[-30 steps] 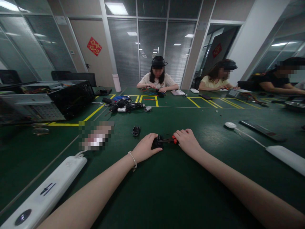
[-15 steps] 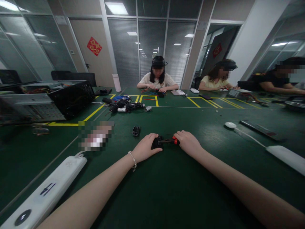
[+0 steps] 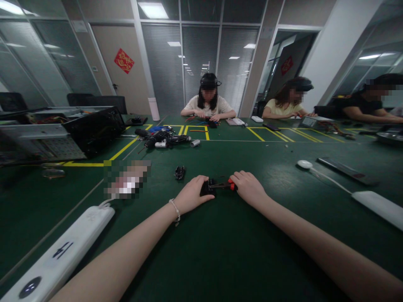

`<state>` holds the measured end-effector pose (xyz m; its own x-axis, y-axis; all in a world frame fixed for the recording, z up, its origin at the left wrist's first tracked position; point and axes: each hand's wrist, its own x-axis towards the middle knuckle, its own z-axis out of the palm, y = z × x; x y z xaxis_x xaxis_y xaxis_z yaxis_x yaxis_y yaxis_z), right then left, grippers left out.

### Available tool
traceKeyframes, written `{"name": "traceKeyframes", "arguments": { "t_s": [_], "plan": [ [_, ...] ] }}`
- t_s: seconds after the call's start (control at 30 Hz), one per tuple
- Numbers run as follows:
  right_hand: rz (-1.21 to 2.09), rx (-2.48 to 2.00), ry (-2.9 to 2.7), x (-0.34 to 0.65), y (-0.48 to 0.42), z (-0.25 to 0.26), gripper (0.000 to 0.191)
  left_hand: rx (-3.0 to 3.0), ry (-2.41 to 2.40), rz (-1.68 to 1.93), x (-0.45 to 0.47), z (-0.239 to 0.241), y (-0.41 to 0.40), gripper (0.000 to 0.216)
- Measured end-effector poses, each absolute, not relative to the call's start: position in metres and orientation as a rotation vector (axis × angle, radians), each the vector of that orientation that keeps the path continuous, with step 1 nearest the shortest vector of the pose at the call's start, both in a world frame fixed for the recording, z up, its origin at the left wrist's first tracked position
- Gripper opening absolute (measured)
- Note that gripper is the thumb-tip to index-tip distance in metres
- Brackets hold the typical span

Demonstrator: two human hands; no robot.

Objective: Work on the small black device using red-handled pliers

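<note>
My left hand [image 3: 192, 193] rests on the green table mat [image 3: 220, 243] and grips a small black part [image 3: 207, 187] with its fingers curled over it. My right hand [image 3: 248, 186] holds a pair of red-handled pliers [image 3: 224, 184], whose dark jaws reach left to the black part. Both hands lie close together in the middle of the view. A second small black part [image 3: 179, 172] lies loose on the mat, a little left of and beyond my left hand.
A white power strip [image 3: 59, 256] lies at lower left, a white cable and block [image 3: 374, 203] at right. An open computer case [image 3: 63, 130] stands at left, with tools and a drill [image 3: 163, 138] beyond. Three other people sit working at the far side.
</note>
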<state>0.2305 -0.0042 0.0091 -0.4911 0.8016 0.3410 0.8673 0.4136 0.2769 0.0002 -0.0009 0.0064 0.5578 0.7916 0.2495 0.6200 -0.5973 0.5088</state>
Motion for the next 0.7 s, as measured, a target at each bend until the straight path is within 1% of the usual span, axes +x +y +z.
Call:
{"name": "traceKeyframes", "arguments": {
  "t_s": [0.43, 0.7],
  "plan": [
    [-0.658, -1.526, -2.524, 0.2296, -0.0085, 0.0113, 0.026, 2.469, 1.109, 0.774, 0.0016, -0.0033, 0.0044, 0.052],
    [-0.604, -1.540, -2.512, 0.2299, -0.0062, 0.0101, 0.026, 2.428, 1.121, 0.740, 0.0004, -0.0001, 0.0033, 0.052]
  ]
}}
